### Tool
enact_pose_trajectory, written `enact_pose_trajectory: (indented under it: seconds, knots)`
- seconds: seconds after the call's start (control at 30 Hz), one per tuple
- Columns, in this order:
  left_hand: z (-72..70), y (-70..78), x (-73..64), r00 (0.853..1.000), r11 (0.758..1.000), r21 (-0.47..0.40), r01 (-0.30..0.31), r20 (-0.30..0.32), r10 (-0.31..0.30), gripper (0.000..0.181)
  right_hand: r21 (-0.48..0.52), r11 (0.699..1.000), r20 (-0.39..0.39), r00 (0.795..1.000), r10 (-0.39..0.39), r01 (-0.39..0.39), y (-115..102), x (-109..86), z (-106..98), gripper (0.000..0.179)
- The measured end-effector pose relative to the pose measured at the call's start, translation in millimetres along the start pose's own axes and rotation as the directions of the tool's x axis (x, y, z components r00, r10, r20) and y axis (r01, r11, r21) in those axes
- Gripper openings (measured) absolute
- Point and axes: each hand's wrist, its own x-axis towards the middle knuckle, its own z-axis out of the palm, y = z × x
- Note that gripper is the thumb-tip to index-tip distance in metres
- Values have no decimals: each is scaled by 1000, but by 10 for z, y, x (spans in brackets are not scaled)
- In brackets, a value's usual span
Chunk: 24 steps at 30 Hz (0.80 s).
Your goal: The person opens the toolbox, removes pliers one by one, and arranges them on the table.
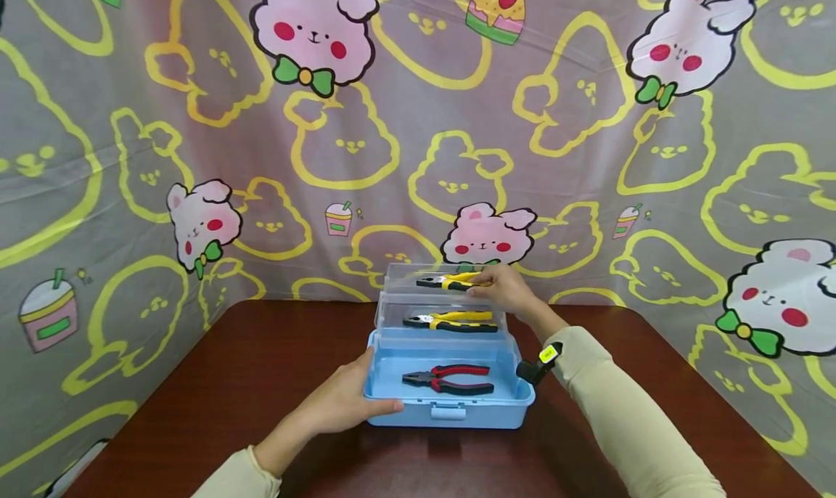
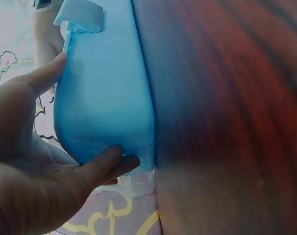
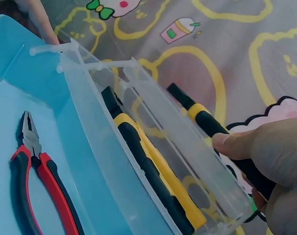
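My right hand (image 1: 501,289) grips a pair of yellow-and-black pliers (image 3: 206,117) by the handles, over the top clear tray (image 3: 207,181) of a blue toolbox (image 1: 392,414). Its jaws point left. On the lower clear tray (image 1: 392,311) lies a second yellow-and-black pair of pliers (image 1: 451,321). Red-and-black pliers (image 1: 451,380) lie on the bottom of the box. My left hand (image 1: 342,396) holds the toolbox's left front corner, its thumb along the front rim and the other fingers against the side wall, as the left wrist view shows.
The toolbox stands on a dark red-brown wooden table (image 1: 261,382), its latch (image 1: 448,411) facing me. A grey curtain (image 1: 405,164) with cartoon rabbits hangs behind and on both sides. A black wrist device (image 1: 539,364) sits by my right sleeve.
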Motion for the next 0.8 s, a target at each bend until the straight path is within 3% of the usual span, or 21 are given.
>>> enact_pose_trajectory:
  seconds: [0.2,0.37,0.8]
  knots:
    - [-9,9,-1,1000,1000,-8,12,3,-12,119,-70,997,-111,992,-53,45,138,-158,-136,24]
    - [-3,9,0,1000,1000,-7,10,4,-9,118,-134,985,-147,981,-124,105,312,-297,-236,23]
    - [-14,1,-4,1000,1000,-11,-16,9,17,116,-171,984,-289,953,-90,41,667,-691,-512,25]
